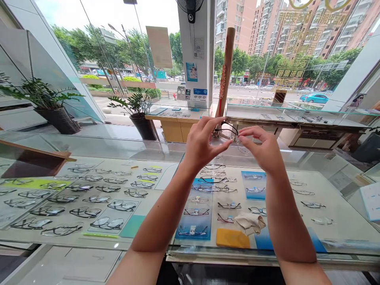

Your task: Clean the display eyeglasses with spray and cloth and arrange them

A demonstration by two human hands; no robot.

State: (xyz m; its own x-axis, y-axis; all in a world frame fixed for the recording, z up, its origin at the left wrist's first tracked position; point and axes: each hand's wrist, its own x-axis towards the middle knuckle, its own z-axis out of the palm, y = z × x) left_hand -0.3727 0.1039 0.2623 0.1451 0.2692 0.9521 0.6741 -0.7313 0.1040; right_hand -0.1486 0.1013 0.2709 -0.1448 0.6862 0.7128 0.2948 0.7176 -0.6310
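Raised over the glass counter is a pair of dark-rimmed eyeglasses [228, 130], held up in front of me. My left hand [203, 138] grips it from the left, forefinger along the top and thumb below the lens. On the other side, the thumb and fingertips of my right hand [261, 146] pinch together at the right part of the frame. Some of the eyeglasses is hidden behind my fingers. On the counter below, a crumpled beige cloth [250, 223] lies beside an orange-yellow case [232, 238].
Under the glass of the display counter [160, 213] lie several rows of eyeglasses, some on blue cards [204, 233]. Potted plants [144, 122] stand beyond it at the left. A wooden post [227, 67] rises behind my hands, before the shop window.
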